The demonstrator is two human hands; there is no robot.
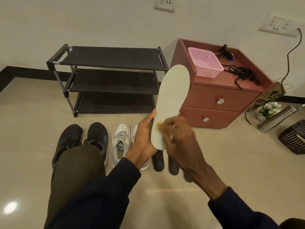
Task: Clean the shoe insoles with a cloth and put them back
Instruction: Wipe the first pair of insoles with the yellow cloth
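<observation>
The pale insole [173,96] stands toe-up between the two hands, above a row of shoes [121,142] on the tiled floor [33,129]; the left hand [143,138] grips its heel end, thumb along the edge; the right hand [179,134], blurred, bunches its fingers on a yellow cloth [158,125] pressed to the flat, smooth, round-toed face.

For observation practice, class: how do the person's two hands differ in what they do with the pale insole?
The left hand grips the insole by its heel end, toe end up; the right hand holds a small yellow cloth against its face. The left hand looks sharp; the right hand is blurred. Both work near the insole's heel, and both have dark sleeves.
</observation>
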